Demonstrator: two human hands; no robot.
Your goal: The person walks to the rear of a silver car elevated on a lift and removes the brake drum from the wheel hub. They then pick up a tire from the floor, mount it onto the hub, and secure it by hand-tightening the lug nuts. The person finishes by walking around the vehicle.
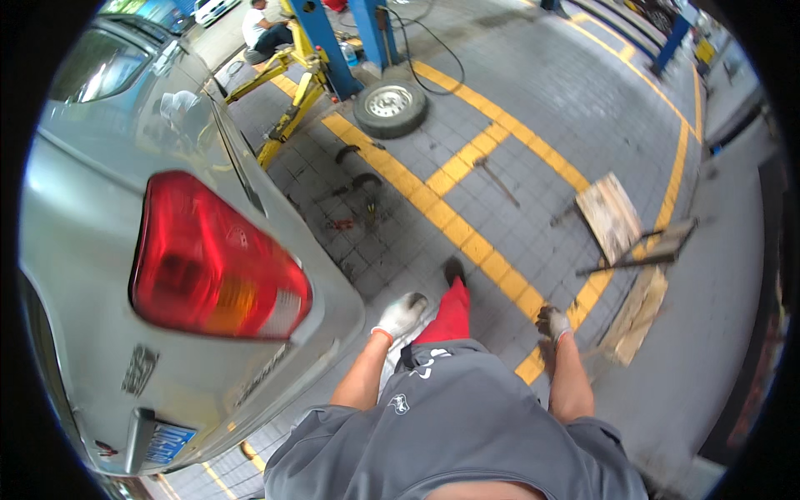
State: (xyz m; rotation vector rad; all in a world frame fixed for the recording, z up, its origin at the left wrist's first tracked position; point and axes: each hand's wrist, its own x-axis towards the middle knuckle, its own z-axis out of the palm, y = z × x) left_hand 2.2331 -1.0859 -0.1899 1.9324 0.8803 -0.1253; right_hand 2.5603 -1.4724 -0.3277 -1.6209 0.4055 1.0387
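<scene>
Left hand (403,313): near silver car (104,212), can't tell fingers.
Right hand (552,322): can't tell fingers either.
Shoe (454,269): mid-stride, seemingly; next calls for dodging tools (340,224).

A wheel (389,111) with a dark tyre and pale metal rim lies flat near the foot of a blue post (329,50), beside yellow lift arms (292,117). A black hose (406,48) loops behind it. A hammer-like tool (497,181) rests on the grey floor (533,125) between yellow lines (467,162). Farther off are a seated person (263,32) (white top, dark trousers) and a white car (213,10), cut by the rim.
</scene>
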